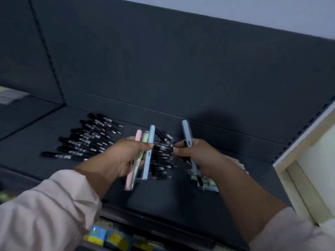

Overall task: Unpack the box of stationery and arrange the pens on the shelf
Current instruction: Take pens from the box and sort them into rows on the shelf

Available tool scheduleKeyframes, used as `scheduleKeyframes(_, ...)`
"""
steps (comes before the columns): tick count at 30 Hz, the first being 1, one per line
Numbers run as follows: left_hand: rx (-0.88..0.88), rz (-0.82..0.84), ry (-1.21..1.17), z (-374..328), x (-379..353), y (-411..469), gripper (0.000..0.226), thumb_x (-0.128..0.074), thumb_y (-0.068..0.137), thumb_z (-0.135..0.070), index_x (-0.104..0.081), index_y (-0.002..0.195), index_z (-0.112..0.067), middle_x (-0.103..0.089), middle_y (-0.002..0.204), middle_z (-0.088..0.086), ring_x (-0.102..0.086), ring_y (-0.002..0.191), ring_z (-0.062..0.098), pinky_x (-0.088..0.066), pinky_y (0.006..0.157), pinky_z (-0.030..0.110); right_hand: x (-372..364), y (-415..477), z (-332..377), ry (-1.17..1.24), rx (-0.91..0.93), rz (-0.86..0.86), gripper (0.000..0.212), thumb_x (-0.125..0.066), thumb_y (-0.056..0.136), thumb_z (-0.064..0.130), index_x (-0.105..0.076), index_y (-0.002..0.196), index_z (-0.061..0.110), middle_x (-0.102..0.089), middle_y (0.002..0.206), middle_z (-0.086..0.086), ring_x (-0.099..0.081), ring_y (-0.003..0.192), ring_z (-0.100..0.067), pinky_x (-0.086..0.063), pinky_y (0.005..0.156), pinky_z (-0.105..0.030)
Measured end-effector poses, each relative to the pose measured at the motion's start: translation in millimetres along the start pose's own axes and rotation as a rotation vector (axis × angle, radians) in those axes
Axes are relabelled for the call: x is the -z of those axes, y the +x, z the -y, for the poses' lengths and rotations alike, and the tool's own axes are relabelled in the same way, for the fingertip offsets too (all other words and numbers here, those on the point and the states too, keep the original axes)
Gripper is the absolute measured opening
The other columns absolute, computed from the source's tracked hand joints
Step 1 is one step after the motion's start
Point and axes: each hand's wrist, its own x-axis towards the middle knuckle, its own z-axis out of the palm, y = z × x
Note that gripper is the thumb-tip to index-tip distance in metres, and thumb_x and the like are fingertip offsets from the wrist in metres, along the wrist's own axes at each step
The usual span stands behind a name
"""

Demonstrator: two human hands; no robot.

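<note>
The left hand point(125, 156) gripped a pink pen point(138, 136), a green pen point(145, 138) and a light blue pen point(151, 133) together. Just beside it, the right hand point(197, 154) clasped a second blue pen point(185, 131) and a black pen point(200, 182). Beneath them a loose heap of black pens point(161, 160) lay on the shelf point(172, 201), with rows of black pens point(85, 140) further left.

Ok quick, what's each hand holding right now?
Left hand: grips pink pen, green pen, blue pen.
Right hand: grips pale blue pen, black pen.
</note>
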Motion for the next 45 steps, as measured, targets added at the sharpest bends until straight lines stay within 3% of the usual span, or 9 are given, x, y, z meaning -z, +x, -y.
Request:
scheduleKeyframes(5, 0.019, -0.149, -0.085, -5.1, 78.6, -10.3, 0.02, -0.068, 0.082, -0.008, -0.058, 0.098, -0.013, -0.063, 0.076, 0.004, -0.058, 0.068, 0.018, -0.05, 0.064, 0.031, -74.4, 32.4, 18.4, -0.191, 0.063, 0.14, 0.012, -0.075, 0.074, 0.006, -0.067, 0.074, 0.016, -0.062, 0.069, -0.004, -0.053, 0.068, -0.017, -0.045, 0.072, -0.031)
scheduleKeyframes(12, 0.013, -0.33, -0.147, -5.5, 155.7, -25.0, 0.022, -0.069, 0.082, -0.008, -0.051, 0.094, -0.014, -0.054, 0.073, 0.005, -0.05, 0.06, 0.017, -0.043, 0.053, 0.028, -157.8, 63.3, 35.3, -0.343, 0.085, 0.24, 0.016, -0.076, 0.076, 0.011, -0.067, 0.09, 0.012, -0.065, 0.08, -0.006, -0.056, 0.074, -0.017, -0.045, 0.071, -0.027)
scheduleKeyframes(17, 0.05, -0.343, -0.187, -2.1, 185.0, -26.6, 0.019, -0.066, 0.085, -0.008, -0.048, 0.084, -0.016, -0.052, 0.072, 0.006, -0.048, 0.058, 0.017, -0.044, 0.055, 0.028, -203.9, 86.1, 47.8, -0.448, 0.101, 0.26, 0.012, -0.074, 0.078, 0.011, -0.064, 0.082, 0.016, -0.062, 0.075, -0.002, -0.054, 0.069, -0.015, -0.042, 0.069, -0.026)
scheduleKeyframes(22, 0.094, -0.328, -0.206, 1.5, 201.9, -19.3, 0.02, -0.069, 0.082, -0.01, -0.05, 0.084, -0.016, -0.055, 0.076, 0.007, -0.051, 0.061, 0.018, -0.046, 0.058, 0.029, -222.4, 102.9, 59.6, -0.489, 0.104, 0.212, 0.016, -0.057, 0.088, 0.01, -0.064, 0.098, 0.02, -0.061, 0.085, -0.001, -0.054, 0.08, -0.017, -0.045, 0.078, -0.029)
scheduleKeyframes(27, 0.123, -0.284, -0.232, 0.4, 204.6, -12.9, 0.022, -0.07, 0.082, -0.009, -0.05, 0.086, -0.016, -0.057, 0.076, 0.006, -0.053, 0.062, 0.018, -0.046, 0.058, 0.029, -207.2, 98.9, 74.1, -0.17, 0.007, 0.2, 0.028, -0.041, 0.09, -0.008, -0.06, 0.088, 0.012, -0.055, 0.084, -0.012, -0.055, 0.071, -0.016, -0.05, 0.061, -0.022)
scheduleKeyframes(31, 0.118, -0.257, -0.22, -1.6, 195.7, -8.2, 0.023, -0.07, 0.081, -0.008, -0.05, 0.088, -0.015, -0.056, 0.075, 0.005, -0.053, 0.062, 0.017, -0.047, 0.057, 0.028, -186.9, 86.5, 78.2, 0.095, -0.057, 0.209, 0.021, -0.048, 0.091, -0.009, -0.058, 0.092, 0.009, -0.059, 0.081, -0.01, -0.064, 0.071, -0.018, -0.058, 0.063, -0.029)
scheduleKeyframes(34, 0.114, -0.236, -0.209, -3.9, 184.9, -6.3, 0.023, -0.07, 0.081, -0.007, -0.049, 0.086, -0.015, -0.056, 0.076, 0.005, -0.053, 0.063, 0.017, -0.046, 0.055, 0.027, -170.8, 79.0, 73.5, 0.134, -0.09, 0.185, 0.019, -0.055, 0.089, -0.006, -0.054, 0.091, 0.013, -0.065, 0.077, -0.006, -0.067, 0.067, -0.017, -0.056, 0.059, -0.031)
scheduleKeyframes(41, 0.11, -0.156, -0.184, -5.2, 152.3, -4.2, 0.018, -0.067, 0.082, -0.006, -0.052, 0.087, -0.014, -0.059, 0.074, 0.005, -0.054, 0.064, 0.016, -0.046, 0.06, 0.027, -135.5, 65.4, 62.9, -0.259, 0.076, 0.149, 0.02, -0.062, 0.086, -0.002, -0.061, 0.101, 0.012, -0.065, 0.08, -0.005, -0.06, 0.064, -0.014, -0.046, 0.052, -0.02)
scheduleKeyframes(45, 0.107, -0.101, -0.192, -3.9, 137.9, -7.0, 0.011, -0.066, 0.083, -0.004, -0.059, 0.09, -0.01, -0.066, 0.062, 0.005, -0.058, 0.059, 0.018, -0.048, 0.064, 0.031, -126.1, 62.6, 48.3, -0.597, 0.13, 0.104, 0.02, -0.064, 0.084, 0.001, -0.065, 0.091, 0.02, -0.067, 0.088, -0.003, -0.06, 0.072, -0.012, -0.05, 0.069, -0.024)
